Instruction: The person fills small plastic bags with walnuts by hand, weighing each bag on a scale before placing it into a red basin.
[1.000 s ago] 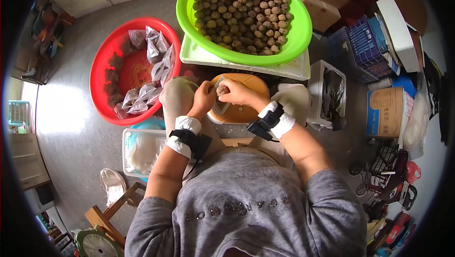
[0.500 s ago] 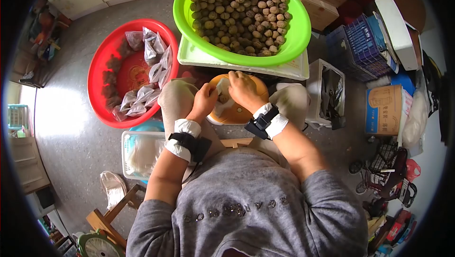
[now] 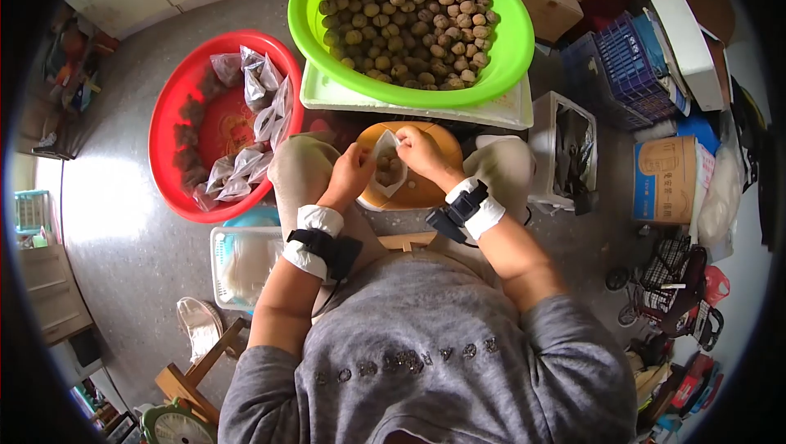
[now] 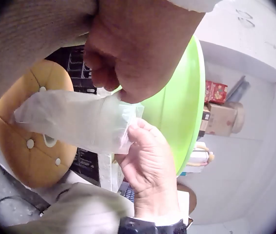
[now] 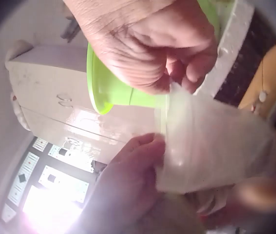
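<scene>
A clear plastic bag (image 3: 391,175) with several walnuts (image 3: 386,167) in it hangs between my hands, over an orange buttoned stool (image 3: 438,149). My left hand (image 3: 352,172) pinches the left side of its mouth; my right hand (image 3: 420,151) pinches the opposite side. In the left wrist view the bag (image 4: 74,117) stretches away from my left hand (image 4: 138,48) and from the fingers of my right hand (image 4: 150,163). The right wrist view shows the bag's mouth (image 5: 169,141) spread between right hand (image 5: 162,44) and left hand (image 5: 133,168).
A green basin (image 3: 307,30) heaped with walnuts stands on a white foam box (image 3: 327,93) ahead. To the left, a red basin (image 3: 168,116) holds filled bags. A white basket (image 3: 225,280) sits below it, and a lined bin (image 3: 544,149) stands right.
A second ago a walnut showed at my right fingers by the bag. The right hand then moved over the bag, and now it pinches the mouth, which is spread wider.
</scene>
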Available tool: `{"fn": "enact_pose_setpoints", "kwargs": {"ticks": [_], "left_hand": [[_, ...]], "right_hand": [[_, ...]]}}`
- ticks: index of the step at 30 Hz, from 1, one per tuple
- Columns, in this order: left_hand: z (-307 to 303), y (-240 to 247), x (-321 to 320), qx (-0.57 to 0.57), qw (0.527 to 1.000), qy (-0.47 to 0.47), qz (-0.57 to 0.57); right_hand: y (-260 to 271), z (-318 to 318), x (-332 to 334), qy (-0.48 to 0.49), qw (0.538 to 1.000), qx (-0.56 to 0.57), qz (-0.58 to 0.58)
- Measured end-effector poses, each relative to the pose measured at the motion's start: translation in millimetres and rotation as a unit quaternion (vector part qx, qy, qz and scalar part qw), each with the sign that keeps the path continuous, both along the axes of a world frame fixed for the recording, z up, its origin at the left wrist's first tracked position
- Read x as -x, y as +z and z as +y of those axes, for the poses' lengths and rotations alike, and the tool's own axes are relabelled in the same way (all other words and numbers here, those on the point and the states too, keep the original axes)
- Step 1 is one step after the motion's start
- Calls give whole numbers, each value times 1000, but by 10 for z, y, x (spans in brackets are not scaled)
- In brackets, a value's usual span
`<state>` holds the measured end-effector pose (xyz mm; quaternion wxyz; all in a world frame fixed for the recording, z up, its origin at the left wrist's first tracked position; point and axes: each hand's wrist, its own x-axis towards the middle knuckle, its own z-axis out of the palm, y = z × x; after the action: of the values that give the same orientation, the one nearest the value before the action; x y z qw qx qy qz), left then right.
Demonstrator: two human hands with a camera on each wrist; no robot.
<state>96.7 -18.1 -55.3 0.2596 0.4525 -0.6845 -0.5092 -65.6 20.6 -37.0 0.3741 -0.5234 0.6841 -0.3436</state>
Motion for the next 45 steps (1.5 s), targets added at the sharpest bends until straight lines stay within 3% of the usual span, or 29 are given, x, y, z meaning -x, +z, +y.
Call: {"fn": "enact_pose_setpoints", "kwargs": {"ticks": [3,6,8,10,12,14,16,19,23,28,29,34,38,40,41,42,43,45], "left_hand": [[30,172,-1,9,996,-48,-75],[10,24,1,86,990,-81,-75],[-13,29,19,57,996,-49,-53],[-30,83,7,21,998,-47,-26],[-25,67,20,-19,999,-29,-13],[-35,62,26,-21,999,-27,-23],[-47,67,39,-18,999,-27,-35],[-46,91,56,-5,999,-28,-35],[-43,113,84,-10,999,-34,-40],[-71,182,103,-59,997,-43,-38],[-74,166,107,-63,996,-45,-45],[-101,168,116,-79,994,-47,-52],[-90,127,107,-79,995,-39,-38],[-94,133,118,-72,996,-38,-36],[-92,136,120,-70,996,-36,-37],[-90,137,116,-69,996,-33,-38],[-86,138,114,-66,997,-31,-39],[-82,138,109,-51,998,-29,-36]], "right_hand": [[-159,-12,86,-7,999,23,22],[-129,0,54,-2,998,32,46],[-107,-14,55,13,998,35,56],[270,-48,62,94,992,-43,70],[621,-107,95,145,987,-26,-64],[1029,-270,244,206,951,-108,-203],[1374,-459,417,201,952,-46,-227],[1609,-966,748,142,975,-2,-172],[1386,-1807,1219,-53,992,24,-108],[1044,-2519,1556,-186,982,27,29],[870,-2677,1639,-181,977,57,97],[929,-2824,1369,-128,937,-19,326],[868,-2820,1429,-136,949,-7,284],[821,-2802,1503,-148,974,-2,171],[827,-2772,1568,-151,988,-26,23],[962,-2665,1536,-150,980,-49,-125],[1038,-2527,1483,-125,949,-1,-289],[1131,-2319,1464,-26,907,-11,-421]]}}
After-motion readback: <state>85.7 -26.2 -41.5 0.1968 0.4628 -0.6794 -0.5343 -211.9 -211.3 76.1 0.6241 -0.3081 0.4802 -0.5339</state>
